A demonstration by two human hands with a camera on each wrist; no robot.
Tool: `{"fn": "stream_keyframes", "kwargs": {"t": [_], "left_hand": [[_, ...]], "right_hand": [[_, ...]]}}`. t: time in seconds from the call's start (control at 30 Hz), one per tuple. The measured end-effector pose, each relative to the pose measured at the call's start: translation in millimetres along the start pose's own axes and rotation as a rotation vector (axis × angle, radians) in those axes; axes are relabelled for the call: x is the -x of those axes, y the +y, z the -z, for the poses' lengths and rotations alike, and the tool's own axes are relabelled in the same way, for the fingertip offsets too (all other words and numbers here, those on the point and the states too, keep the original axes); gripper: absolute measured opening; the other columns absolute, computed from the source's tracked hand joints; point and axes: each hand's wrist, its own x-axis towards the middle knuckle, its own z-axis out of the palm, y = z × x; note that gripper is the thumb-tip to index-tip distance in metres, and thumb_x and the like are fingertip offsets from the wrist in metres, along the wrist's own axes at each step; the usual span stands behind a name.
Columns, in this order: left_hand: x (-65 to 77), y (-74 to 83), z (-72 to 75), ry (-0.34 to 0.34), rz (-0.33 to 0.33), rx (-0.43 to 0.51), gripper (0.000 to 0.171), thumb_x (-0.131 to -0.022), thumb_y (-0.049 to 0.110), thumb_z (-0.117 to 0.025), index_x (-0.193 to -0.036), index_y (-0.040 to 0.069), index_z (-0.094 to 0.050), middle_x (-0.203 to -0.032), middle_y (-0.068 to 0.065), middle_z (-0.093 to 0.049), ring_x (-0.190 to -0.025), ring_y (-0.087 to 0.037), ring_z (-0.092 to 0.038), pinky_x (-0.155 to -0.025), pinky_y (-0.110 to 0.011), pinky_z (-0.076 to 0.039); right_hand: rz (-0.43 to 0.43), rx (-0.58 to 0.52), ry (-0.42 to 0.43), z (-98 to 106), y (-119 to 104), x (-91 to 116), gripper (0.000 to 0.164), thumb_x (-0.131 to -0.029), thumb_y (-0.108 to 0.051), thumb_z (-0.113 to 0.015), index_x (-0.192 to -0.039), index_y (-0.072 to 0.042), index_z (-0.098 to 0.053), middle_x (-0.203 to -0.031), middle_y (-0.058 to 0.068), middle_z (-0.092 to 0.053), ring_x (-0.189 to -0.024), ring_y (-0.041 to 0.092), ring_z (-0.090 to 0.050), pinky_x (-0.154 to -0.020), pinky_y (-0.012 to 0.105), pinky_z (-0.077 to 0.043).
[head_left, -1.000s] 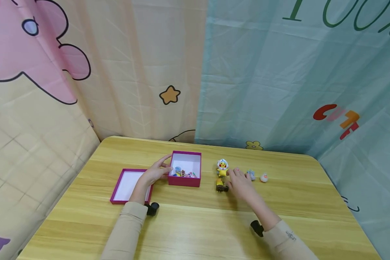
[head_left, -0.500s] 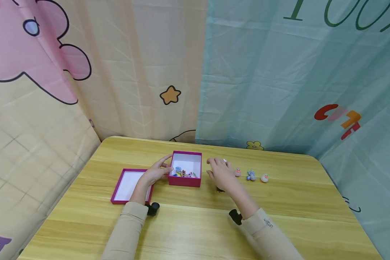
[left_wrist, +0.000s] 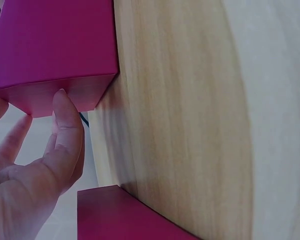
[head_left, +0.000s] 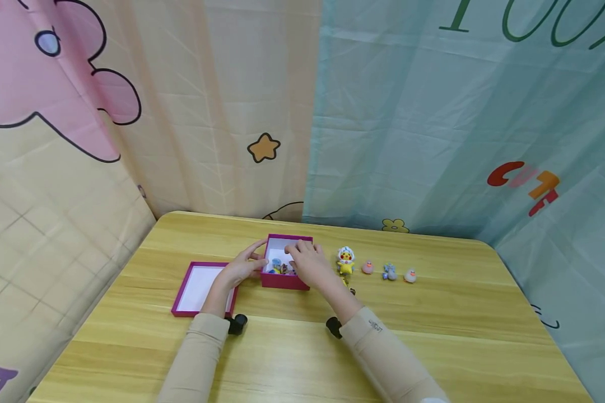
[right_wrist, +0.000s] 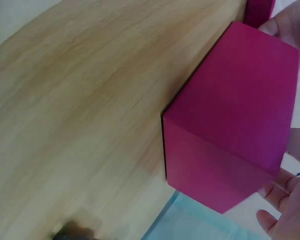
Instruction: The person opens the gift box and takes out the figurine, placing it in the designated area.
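Observation:
A magenta box [head_left: 285, 281] with a white inside stands on the table, several small colourful toys [head_left: 278, 265] lying in it. My left hand [head_left: 241, 267] touches its left side; in the left wrist view the thumb [left_wrist: 67, 120] rests against that wall and other fingertips reach up near the rim. Over the box's right side is my right hand [head_left: 310, 263], its fingers bent loosely down into the opening. The right wrist view shows these fingers [right_wrist: 277, 195] spread at the rim, with nothing visible between them.
The magenta lid [head_left: 196, 288] lies upturned at left. Right of the box stand a yellow Pikachu figurine [head_left: 345, 260], a pink duck [head_left: 367, 267], a blue-grey figurine [head_left: 390, 272] and a white duck [head_left: 410, 276]. My right forearm partly hides a brown-and-yellow figurine [head_left: 352, 291]. Curtains hang behind.
My right hand has moved left from beside the pink duck, across the Pikachu figurine, to the box. The pink duck now shows fully on the table. My left hand stays at the box.

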Motion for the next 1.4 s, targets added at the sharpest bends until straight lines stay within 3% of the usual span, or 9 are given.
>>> {"fn": "stream_keyframes", "kwargs": {"t": [0.23, 0.5, 1.03, 1.4], "left_hand": [[-3.5, -4.4, 0.4, 0.009, 0.003, -0.018, 0.058, -0.093, 0.011, -0.051, -0.145, 0.018, -0.026, -0.117, -0.021, -0.038, -0.097, -0.03, -0.053, -0.084, -0.038, -0.049], [-2.9, -4.2, 0.9, -0.009, -0.017, -0.022, 0.057, -0.094, 0.009, -0.049, -0.145, 0.014, -0.024, -0.117, -0.023, -0.037, -0.097, -0.03, -0.053, -0.084, -0.04, -0.049], [-2.5, -3.3, 1.0, 0.006, 0.011, -0.039, 0.057, -0.094, 0.011, -0.05, -0.145, 0.019, -0.026, -0.117, -0.021, -0.038, -0.098, -0.03, -0.053, -0.085, -0.037, -0.049], [-3.5, -3.6, 0.4, 0.005, 0.014, -0.033, 0.057, -0.094, 0.01, -0.05, -0.145, 0.017, -0.026, -0.116, -0.021, -0.038, -0.098, -0.031, -0.053, -0.083, -0.035, -0.05]], "right_hand": [[0.06, 0.017, -0.072, -7, -3, -17, 0.027, -0.089, -0.024, -0.059, -0.116, -0.027, -0.056, -0.11, 0.002, -0.051, -0.109, 0.02, -0.046, -0.096, 0.043, -0.033], [0.052, 0.049, -0.116, -11, -6, -28, 0.031, -0.088, -0.029, -0.06, -0.119, -0.03, -0.057, -0.116, 0.002, -0.051, -0.111, 0.02, -0.044, -0.095, 0.041, -0.031], [0.05, 0.104, -0.148, -16, -8, -38, 0.026, -0.086, -0.032, -0.061, -0.112, -0.031, -0.062, -0.116, 0.001, -0.053, -0.112, 0.02, -0.045, -0.099, 0.042, -0.031], [0.0, 0.101, -0.147, -23, -5, -43, 0.033, -0.088, -0.034, -0.059, -0.12, -0.027, -0.06, -0.117, 0.001, -0.053, -0.112, 0.019, -0.046, -0.101, 0.042, -0.029]]}}
